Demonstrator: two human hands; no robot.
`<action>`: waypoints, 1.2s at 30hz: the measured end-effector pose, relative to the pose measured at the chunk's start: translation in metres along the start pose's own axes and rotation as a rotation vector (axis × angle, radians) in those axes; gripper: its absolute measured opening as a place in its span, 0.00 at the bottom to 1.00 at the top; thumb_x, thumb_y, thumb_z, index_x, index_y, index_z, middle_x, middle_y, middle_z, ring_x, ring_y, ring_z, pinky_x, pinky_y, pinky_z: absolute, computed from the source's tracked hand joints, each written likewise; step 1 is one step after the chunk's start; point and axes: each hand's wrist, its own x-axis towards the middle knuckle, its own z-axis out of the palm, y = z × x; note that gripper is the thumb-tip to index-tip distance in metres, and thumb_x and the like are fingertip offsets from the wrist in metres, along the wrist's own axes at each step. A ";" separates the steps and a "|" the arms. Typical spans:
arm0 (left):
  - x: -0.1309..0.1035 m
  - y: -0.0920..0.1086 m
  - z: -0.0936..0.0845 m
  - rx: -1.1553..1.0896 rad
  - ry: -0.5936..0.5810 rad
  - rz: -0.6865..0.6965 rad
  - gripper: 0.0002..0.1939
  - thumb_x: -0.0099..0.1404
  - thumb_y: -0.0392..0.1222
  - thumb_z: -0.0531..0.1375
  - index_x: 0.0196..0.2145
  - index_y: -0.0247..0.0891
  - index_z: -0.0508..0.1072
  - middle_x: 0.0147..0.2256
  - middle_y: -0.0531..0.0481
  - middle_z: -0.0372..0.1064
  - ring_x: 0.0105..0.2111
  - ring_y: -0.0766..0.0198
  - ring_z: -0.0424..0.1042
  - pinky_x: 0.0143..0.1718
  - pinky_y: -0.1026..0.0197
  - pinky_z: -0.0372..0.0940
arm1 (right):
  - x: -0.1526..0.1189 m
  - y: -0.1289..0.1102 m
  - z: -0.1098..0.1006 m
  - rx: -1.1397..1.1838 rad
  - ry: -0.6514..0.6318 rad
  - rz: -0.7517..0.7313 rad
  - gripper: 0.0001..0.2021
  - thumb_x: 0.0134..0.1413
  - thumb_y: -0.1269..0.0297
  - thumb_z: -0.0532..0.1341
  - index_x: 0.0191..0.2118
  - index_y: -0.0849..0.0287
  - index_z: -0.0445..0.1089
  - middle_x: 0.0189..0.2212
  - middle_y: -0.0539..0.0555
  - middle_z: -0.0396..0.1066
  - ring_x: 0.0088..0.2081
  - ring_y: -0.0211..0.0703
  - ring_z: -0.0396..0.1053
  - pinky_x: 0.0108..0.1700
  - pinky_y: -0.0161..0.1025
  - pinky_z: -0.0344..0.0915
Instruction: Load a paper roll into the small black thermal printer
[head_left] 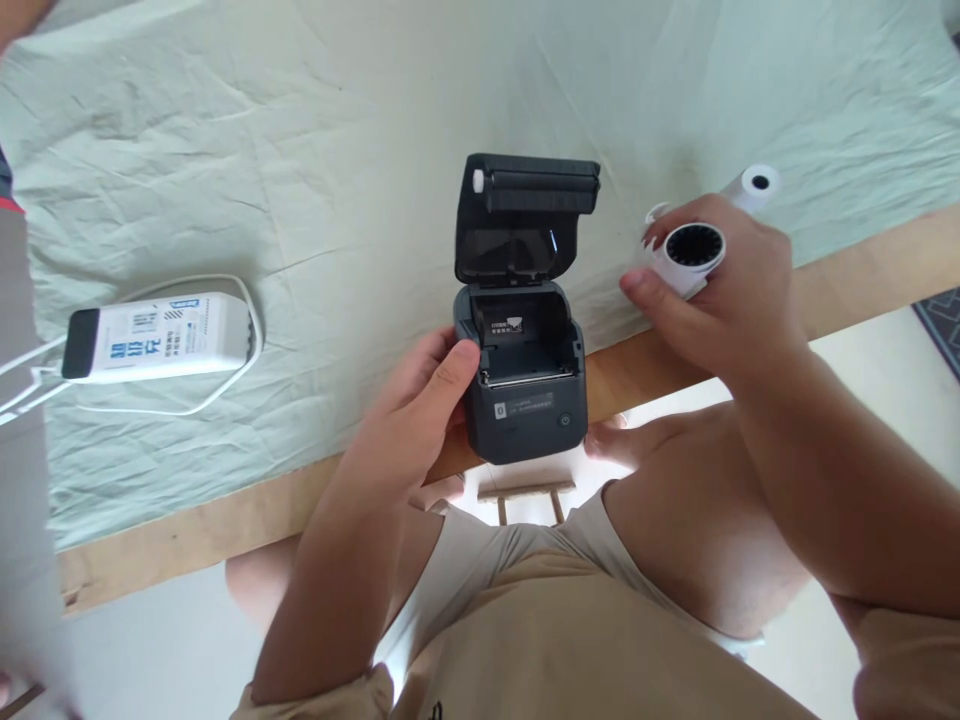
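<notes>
A dark grey label printer (pixel 525 420) sits at the table's front edge, its lid (pixel 525 210) raised and its paper bay showing no roll. My left hand (pixel 420 405) grips the printer's left side, thumb on top of the rim. To the right, my right hand (pixel 720 290) is closed around a white paper roll (pixel 667 270) with a black core facing up. Just behind that hand lies a second white roll (pixel 759 185) with a small dark core, partly hidden by the fingers.
On the left of the pale green cloth (pixel 337 200) lies a white power strip (pixel 165 337) with its white cable looped around it. The wooden table edge (pixel 225 530) runs along the front. Part of another person shows at the top left.
</notes>
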 end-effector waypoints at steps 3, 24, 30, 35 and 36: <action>-0.003 0.000 0.002 -0.069 -0.024 -0.035 0.21 0.69 0.61 0.68 0.48 0.42 0.77 0.36 0.51 0.77 0.32 0.61 0.79 0.29 0.61 0.77 | -0.002 0.006 0.003 -0.077 -0.047 0.025 0.19 0.65 0.43 0.65 0.52 0.51 0.71 0.44 0.57 0.80 0.44 0.54 0.80 0.47 0.55 0.76; -0.010 0.005 0.006 -0.060 -0.064 -0.050 0.21 0.71 0.56 0.67 0.55 0.44 0.72 0.36 0.51 0.77 0.28 0.60 0.79 0.27 0.60 0.76 | 0.009 0.057 -0.012 -0.152 0.069 0.458 0.29 0.50 0.63 0.75 0.58 0.53 0.71 0.52 0.62 0.74 0.41 0.47 0.76 0.43 0.50 0.72; -0.009 0.006 0.003 0.006 -0.077 -0.063 0.27 0.68 0.60 0.69 0.57 0.45 0.71 0.39 0.48 0.80 0.32 0.57 0.81 0.28 0.60 0.76 | 0.001 0.044 -0.015 0.103 -0.037 0.387 0.33 0.53 0.72 0.69 0.64 0.47 0.64 0.51 0.60 0.80 0.43 0.47 0.78 0.45 0.48 0.73; -0.009 0.004 0.006 -0.045 -0.042 -0.054 0.23 0.68 0.58 0.69 0.54 0.44 0.73 0.33 0.53 0.76 0.25 0.63 0.77 0.22 0.64 0.73 | 0.001 0.048 -0.017 -0.094 -0.112 0.373 0.34 0.51 0.69 0.71 0.65 0.51 0.69 0.56 0.64 0.73 0.47 0.49 0.76 0.51 0.52 0.73; -0.009 0.004 0.006 -0.056 -0.040 -0.046 0.22 0.69 0.57 0.68 0.54 0.44 0.73 0.33 0.53 0.75 0.25 0.63 0.76 0.22 0.64 0.73 | 0.002 0.050 -0.017 -0.083 -0.085 0.384 0.35 0.52 0.68 0.71 0.66 0.51 0.68 0.54 0.63 0.73 0.44 0.47 0.75 0.50 0.51 0.73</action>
